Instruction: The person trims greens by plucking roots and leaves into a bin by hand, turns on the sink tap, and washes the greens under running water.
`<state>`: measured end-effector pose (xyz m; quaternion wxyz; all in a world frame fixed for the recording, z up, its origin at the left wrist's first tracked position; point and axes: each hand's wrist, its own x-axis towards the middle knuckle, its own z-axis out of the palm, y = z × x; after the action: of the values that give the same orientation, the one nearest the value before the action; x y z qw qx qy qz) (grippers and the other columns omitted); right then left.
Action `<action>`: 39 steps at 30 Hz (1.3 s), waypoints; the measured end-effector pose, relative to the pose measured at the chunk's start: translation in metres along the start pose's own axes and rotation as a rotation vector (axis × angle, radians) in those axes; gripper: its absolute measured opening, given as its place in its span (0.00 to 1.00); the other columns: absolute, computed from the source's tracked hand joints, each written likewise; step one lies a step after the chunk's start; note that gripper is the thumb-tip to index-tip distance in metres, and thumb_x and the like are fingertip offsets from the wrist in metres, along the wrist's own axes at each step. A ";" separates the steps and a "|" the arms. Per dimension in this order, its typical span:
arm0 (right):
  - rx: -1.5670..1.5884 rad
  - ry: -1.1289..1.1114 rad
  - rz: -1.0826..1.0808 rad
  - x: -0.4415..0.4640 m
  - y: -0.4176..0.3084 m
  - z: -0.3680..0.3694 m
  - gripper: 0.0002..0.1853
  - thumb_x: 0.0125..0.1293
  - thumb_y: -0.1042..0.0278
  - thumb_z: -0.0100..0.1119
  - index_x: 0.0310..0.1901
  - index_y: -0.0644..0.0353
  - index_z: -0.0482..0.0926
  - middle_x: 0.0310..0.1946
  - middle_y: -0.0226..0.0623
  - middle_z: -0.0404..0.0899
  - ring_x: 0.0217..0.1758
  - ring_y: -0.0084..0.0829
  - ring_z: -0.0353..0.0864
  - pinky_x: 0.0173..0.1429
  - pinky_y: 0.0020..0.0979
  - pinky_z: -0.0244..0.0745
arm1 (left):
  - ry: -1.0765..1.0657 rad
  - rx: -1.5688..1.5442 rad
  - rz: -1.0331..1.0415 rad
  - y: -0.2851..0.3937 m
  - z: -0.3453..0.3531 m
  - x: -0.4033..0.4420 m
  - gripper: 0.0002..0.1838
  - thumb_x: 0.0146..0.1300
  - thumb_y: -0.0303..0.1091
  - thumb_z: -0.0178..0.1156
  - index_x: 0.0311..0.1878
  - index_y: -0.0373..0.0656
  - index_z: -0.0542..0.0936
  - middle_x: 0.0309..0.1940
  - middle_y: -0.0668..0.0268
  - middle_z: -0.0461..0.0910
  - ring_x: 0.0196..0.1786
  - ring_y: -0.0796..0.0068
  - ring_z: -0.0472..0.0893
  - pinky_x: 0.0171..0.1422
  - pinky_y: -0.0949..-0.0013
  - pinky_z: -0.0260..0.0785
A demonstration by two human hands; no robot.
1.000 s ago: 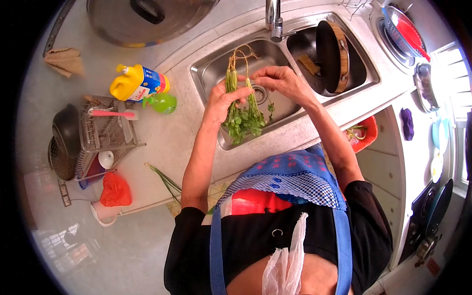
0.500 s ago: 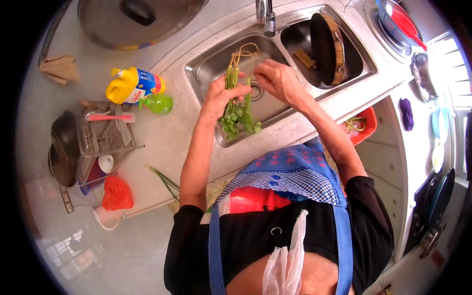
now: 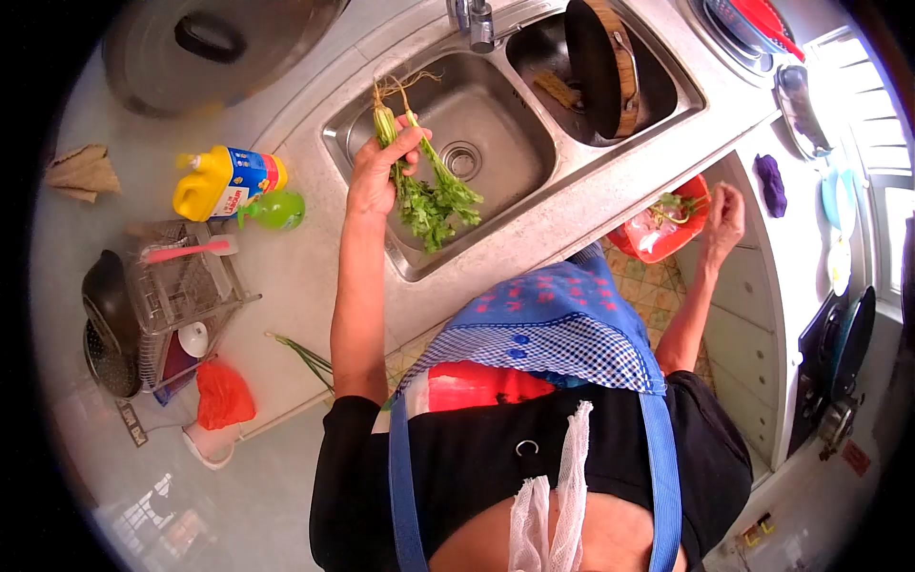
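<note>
My left hand point(image 3: 381, 172) is closed around a bunch of thin-stalked leafy celery point(image 3: 434, 205) above the left sink basin point(image 3: 496, 119). The stringy roots point toward the back of the sink, and the leaves hang toward me. One stalk is angled apart from the others. Off to the right, my right hand point(image 3: 724, 224) is at the rim of a red bin point(image 3: 653, 250), below the counter edge. Its fingers are curled together; whatever they may hold is too small to make out. Green scraps point(image 3: 675, 208) lie in the bin on a clear plastic liner.
A wok point(image 3: 591, 71) and a yellow sponge-like piece point(image 3: 558, 91) occupy the right basin, beside the faucet point(image 3: 479, 29). Left on the counter are a yellow detergent jug point(image 3: 214, 186), a green bottle point(image 3: 278, 210), a wire rack point(image 3: 191, 276) and scallions point(image 3: 300, 357).
My right hand has moved from the celery roots over the sink to the red bin at the right. My left hand still grips the celery. The whole view has shifted slightly.
</note>
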<state>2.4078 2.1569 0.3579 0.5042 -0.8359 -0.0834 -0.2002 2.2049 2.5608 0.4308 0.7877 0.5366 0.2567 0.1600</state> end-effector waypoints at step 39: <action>0.735 -1.259 0.106 -0.050 -0.219 0.185 0.12 0.61 0.62 0.57 0.41 0.62 0.76 0.29 0.26 0.74 0.30 0.15 0.67 0.34 0.16 0.62 | -0.103 0.014 0.057 -0.010 0.023 -0.021 0.15 0.64 0.36 0.51 0.52 0.39 0.72 0.38 0.66 0.76 0.35 0.78 0.76 0.39 0.74 0.69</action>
<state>2.3336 2.4267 0.4383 0.6179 -0.5723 -0.3787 0.3837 2.2007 2.5290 0.4334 0.7914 0.5566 0.2016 0.1527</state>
